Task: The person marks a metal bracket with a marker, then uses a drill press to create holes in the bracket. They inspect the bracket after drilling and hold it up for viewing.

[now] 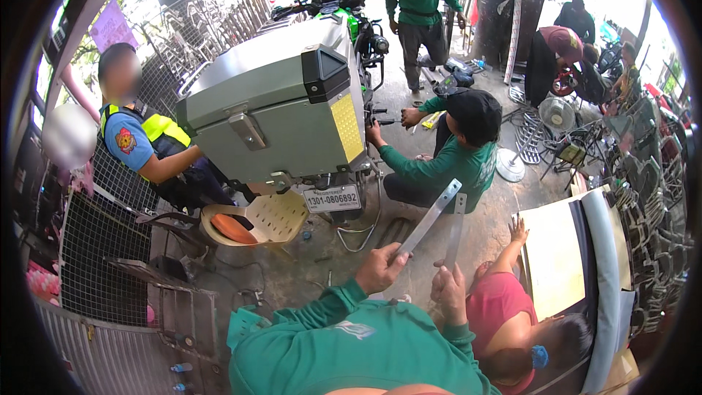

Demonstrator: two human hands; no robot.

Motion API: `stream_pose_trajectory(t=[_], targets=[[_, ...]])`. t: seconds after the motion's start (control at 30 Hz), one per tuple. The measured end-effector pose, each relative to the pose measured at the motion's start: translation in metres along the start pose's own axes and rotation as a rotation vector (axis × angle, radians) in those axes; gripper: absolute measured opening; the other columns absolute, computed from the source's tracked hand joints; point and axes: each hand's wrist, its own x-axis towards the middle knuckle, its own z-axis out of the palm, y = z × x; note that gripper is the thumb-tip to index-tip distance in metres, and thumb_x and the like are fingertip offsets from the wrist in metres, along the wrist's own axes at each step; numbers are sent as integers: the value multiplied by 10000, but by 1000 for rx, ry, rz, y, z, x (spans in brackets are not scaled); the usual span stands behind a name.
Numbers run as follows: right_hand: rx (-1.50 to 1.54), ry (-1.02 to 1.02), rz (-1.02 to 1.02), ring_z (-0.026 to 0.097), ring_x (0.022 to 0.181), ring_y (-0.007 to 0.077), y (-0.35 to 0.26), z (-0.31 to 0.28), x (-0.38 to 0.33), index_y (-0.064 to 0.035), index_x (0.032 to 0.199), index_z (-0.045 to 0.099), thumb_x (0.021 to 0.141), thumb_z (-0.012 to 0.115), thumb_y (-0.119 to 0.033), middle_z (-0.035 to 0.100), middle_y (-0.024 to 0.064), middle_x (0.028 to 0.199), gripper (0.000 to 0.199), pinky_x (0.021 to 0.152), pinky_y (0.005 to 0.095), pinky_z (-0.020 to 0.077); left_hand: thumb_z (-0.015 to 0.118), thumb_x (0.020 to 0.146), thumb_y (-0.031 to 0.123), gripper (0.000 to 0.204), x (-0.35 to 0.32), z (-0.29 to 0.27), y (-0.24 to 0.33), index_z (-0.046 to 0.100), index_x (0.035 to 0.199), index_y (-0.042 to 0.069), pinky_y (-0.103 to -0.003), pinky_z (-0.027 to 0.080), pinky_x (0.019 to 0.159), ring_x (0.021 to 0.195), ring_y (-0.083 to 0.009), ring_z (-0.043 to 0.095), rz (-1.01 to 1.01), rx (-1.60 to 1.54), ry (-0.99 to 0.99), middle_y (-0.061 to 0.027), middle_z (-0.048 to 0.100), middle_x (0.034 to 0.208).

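Two flat metal strips with small holes near their ends are held up in front of me, tilted upward and apart from each other. My left hand (380,266) grips the lower end of the longer metal strip (433,215), which leans to the right. The other metal strip (455,237) stands more upright, its lower end pinched in my right hand (450,291). Ahead of them is a motorcycle with a large grey metal top box (274,132). Beside it a person in a green shirt (446,153) crouches, both hands at the motorcycle's side with a tool.
A cream plastic chair (285,219) holding an orange object stands behind the motorcycle. At left sits a person in a reflective vest (164,132). Close on my right a person in red (501,307) leans on a yellow-topped table (556,256). Beyond are a fan (557,114) and stacked metal racks.
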Motion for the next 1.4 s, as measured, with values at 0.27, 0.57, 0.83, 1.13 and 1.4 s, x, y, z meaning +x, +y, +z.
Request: stream_pose_trajectory(t=[0.27, 0.57, 0.83, 1.13, 1.4], targets=[[89, -48, 9, 475, 521, 87, 2, -12, 7, 3, 1179, 562, 1027, 451, -231, 503, 7, 756, 300, 411, 244, 342, 482, 1030, 206, 239, -4, 20, -7, 603, 1093, 9, -255, 471, 602, 645, -67, 515, -79, -355, -15, 1, 547, 762], [-40, -12, -327, 632, 897, 156, 8, -8, 18, 9, 1296, 460, 984, 553, -79, 623, 74, 969, 337, 820, 308, 530, 586, 981, 70, 295, 15, 13, -13, 538, 1253, -34, -306, 525, 919, 991, -146, 636, 11, -270, -300, -76, 646, 1109], [-131, -14, -63, 656, 927, 177, 7, -12, 19, 39, 1336, 461, 959, 624, -88, 651, 116, 1065, 430, 772, 307, 566, 594, 975, 47, 352, 11, 24, -44, 509, 1305, -41, -351, 540, 924, 1109, -189, 620, -230, -405, -374, -119, 647, 1181], [26, -106, 12, 652, 883, 159, 5, 4, 21, 70, 1280, 564, 926, 650, -75, 665, 95, 1038, 392, 711, 285, 563, 656, 943, 76, 381, 17, 19, -49, 551, 1292, -36, -341, 514, 960, 1084, -170, 623, -188, -256, -371, -117, 668, 1160], [-65, -120, 24, 654, 825, 143, 6, 7, 23, 60, 1263, 572, 914, 680, -88, 669, 74, 1008, 394, 687, 278, 562, 685, 916, 58, 375, 17, 12, -43, 578, 1260, -45, -342, 504, 963, 1064, -160, 630, -163, -239, -349, -110, 683, 1136]])
